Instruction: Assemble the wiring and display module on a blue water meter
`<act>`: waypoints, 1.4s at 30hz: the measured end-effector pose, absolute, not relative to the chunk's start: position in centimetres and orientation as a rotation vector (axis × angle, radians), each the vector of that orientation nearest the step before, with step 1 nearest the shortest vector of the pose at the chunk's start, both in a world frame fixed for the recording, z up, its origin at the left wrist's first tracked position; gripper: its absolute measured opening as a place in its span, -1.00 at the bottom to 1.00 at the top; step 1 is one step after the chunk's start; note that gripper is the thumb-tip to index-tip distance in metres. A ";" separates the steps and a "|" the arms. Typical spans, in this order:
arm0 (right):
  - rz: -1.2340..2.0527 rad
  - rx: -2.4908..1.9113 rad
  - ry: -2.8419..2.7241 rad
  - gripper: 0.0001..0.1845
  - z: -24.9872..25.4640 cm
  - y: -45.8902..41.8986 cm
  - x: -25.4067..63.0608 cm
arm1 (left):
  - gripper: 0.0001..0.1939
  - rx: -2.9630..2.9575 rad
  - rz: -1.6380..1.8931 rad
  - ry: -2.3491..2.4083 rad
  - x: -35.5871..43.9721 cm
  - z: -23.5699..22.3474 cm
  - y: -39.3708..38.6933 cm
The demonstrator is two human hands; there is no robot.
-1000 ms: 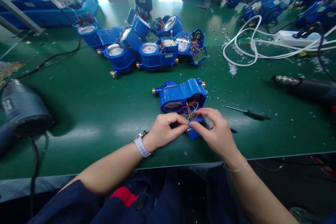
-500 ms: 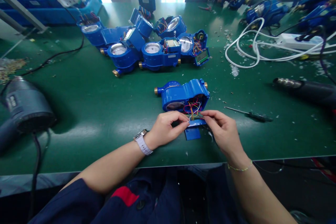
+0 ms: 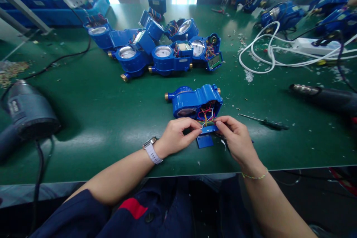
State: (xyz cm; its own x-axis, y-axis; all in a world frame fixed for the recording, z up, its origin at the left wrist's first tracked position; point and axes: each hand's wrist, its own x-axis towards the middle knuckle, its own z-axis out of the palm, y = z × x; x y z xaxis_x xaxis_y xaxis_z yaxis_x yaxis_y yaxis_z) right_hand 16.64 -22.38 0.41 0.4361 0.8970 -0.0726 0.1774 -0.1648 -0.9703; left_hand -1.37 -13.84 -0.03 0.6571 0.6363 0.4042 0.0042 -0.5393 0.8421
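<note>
Blue strip (image 3: 209, 129) sits between my two hands, its left end pinched in the grip of my left hand (image 3: 178, 137) and its right end in the grip of my right hand (image 3: 235, 135). Wires (image 3: 206, 113) run from it into the open side of the blue meter (image 3: 192, 100), which lies on the bench (image 3: 97, 100) just beyond my fingers. A flat blue plate (image 3: 205, 141) lies just on my side of the strip. Farther back, a cluster of meters (image 3: 163, 61) blocks the middle of the bench. To my right are a screwdriver (image 3: 275, 124), a black heat gun (image 3: 329, 96) and loops of white cable (image 3: 272, 61); a grey heat gun (image 3: 30, 111) stands at my left.
</note>
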 end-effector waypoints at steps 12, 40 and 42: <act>1.051 -1.543 -0.808 -0.58 0.9 -22.2 16.9 | -0.92 1.999 0.882 0.547 -1.6 0.0 -13.7; 0.366 -1.809 -1.698 -0.81 3.1 -20.8 16.6 | -0.75 2.373 0.748 0.484 -1.2 -0.5 -14.4; 0.402 -1.803 -1.681 -0.83 3.2 -20.7 16.8 | -0.76 2.344 0.784 0.473 -1.2 -0.5 -14.3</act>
